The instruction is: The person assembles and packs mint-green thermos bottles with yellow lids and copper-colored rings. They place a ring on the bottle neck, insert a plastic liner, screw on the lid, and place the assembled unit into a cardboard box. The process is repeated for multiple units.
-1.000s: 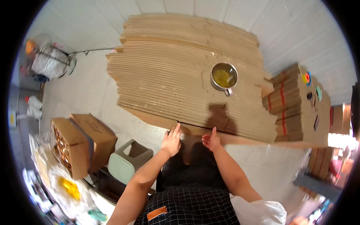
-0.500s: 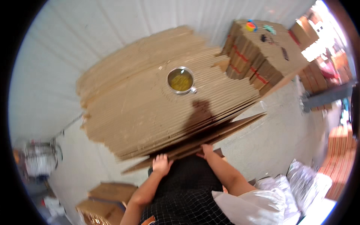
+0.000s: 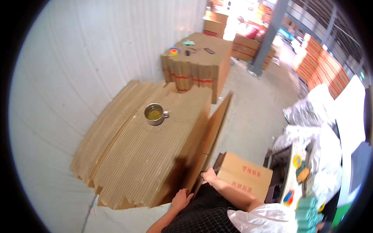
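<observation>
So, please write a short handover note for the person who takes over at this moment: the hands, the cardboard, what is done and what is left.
Left hand: open, resting against the near end of the cardboard stack.
Right hand: fingers gripping the near edge of one cardboard sheet.
The sheet stands tilted on its edge at the right side of the stack, its far end pointing toward the bundled cartons.
A metal pot with yellowish contents sits on top of the stack.
A printed carton stands just right of the hands.
Done: one sheet is lifted off the stack.
Left: it is not yet put down anywhere.
</observation>
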A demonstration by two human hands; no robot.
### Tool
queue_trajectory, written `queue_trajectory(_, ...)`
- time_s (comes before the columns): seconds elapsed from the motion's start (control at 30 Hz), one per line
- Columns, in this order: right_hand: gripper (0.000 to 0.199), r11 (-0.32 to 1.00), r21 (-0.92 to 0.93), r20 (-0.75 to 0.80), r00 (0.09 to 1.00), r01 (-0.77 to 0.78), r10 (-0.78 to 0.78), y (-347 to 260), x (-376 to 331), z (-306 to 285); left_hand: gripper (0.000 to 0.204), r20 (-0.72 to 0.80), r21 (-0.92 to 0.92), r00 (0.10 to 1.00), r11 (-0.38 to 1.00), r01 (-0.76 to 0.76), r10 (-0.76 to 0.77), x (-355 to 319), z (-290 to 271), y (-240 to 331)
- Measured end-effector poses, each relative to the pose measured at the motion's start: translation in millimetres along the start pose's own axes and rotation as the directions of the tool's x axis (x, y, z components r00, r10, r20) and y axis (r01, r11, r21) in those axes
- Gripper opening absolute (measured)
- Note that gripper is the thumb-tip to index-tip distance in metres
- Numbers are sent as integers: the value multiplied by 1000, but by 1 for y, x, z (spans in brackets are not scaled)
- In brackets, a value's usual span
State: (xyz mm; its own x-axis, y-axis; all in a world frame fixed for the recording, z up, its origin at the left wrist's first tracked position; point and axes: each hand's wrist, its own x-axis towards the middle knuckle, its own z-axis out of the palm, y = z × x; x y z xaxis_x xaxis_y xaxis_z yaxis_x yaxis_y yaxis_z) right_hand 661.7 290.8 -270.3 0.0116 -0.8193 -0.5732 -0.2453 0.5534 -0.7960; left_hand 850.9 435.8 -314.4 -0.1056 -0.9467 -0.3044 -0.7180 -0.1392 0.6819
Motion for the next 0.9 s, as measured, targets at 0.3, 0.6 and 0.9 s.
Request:
queue_trajectory(0.3, 40, 940, -297, -283, 925, 169, -255, -50, -76, -104, 28, -74, 452, 963, 869, -200, 261, 42, -135, 101)
queue_trajectory(0.6, 35, 814, -576, -551, 701, 73, -452, -94, -212, -301, 30, -254, 487, 748, 750, -449, 613, 164, -226, 283)
queue_trajectory(0.9, 33, 757, -609, -725, 552, -236, -411, -49, -310, -434, 46, -90, 332, 759, 738, -587, 644, 273, -156, 386)
